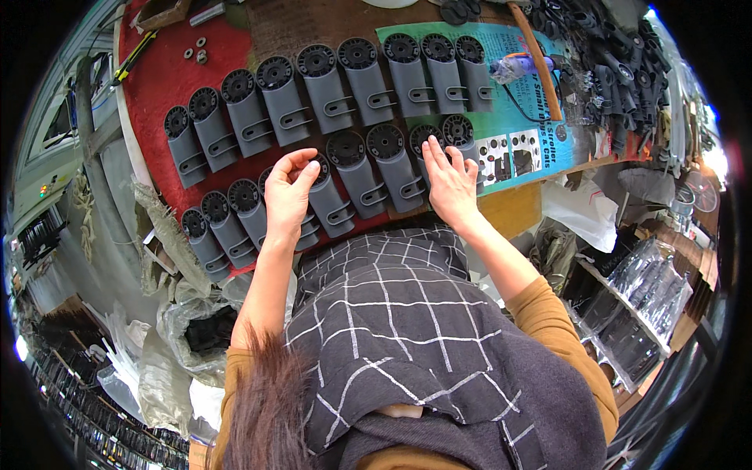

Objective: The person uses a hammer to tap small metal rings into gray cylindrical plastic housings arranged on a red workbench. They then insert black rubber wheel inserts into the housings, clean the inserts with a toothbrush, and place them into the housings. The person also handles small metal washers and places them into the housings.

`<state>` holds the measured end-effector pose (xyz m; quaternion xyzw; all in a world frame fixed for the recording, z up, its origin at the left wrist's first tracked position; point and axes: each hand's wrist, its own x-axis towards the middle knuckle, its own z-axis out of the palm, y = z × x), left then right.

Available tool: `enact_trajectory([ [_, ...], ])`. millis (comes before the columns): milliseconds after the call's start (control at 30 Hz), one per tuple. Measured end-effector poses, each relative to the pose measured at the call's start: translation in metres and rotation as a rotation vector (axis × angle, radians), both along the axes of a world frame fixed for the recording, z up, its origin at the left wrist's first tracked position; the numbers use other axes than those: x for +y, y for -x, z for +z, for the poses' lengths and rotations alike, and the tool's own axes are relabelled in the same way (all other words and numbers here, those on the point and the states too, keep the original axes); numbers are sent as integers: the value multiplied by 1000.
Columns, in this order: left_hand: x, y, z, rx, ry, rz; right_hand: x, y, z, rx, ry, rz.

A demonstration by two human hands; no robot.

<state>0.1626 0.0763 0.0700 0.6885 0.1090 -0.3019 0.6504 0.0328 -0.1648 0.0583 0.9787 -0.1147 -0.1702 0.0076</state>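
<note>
Two rows of dark grey plastic housings, each with a round black disc at its far end, stand across the work table. My left hand (pixel 287 197) is over the near row, thumb and forefinger curled together beside the disc of one housing (pixel 333 207). Anything in that pinch is too small or hidden to make out. My right hand (pixel 452 186) reaches to the right end of the same row. Its fingers are stretched out, their tips at the disc of another housing (pixel 420 145). Between my hands stands a housing (pixel 360 184). The far row includes a housing (pixel 323 82).
Red cloth (pixel 157 74) and a green printed sheet (pixel 501 117) cover the table. A yellow cutter knife (pixel 135 59) and several metal rings (pixel 201 56) lie at the far left. A wooden stick (pixel 539 59), a purple tool (pixel 513 68) and heaped black parts (pixel 619 78) are at the right.
</note>
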Motion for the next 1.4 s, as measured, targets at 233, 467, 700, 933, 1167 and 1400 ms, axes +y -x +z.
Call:
enact_trajectory([
  [233,6,0,2,-6,3,21,-7,-4,7,-206,-121,-27],
  [467,15,0,-1,-11,-5,44,-35,10,6,-365,-143,-128],
  [700,15,1,-5,-9,-10,26,-15,19,-8,-442,-430,-369],
  [933,7,-2,-8,-2,-13,3,-35,-20,0,-401,-295,-1],
  [1167,2,-3,-7,7,-5,3,-52,-39,0,-284,-205,173],
  [1400,1,-3,-5,41,-14,52,-52,-37,-6,-210,-148,218],
])
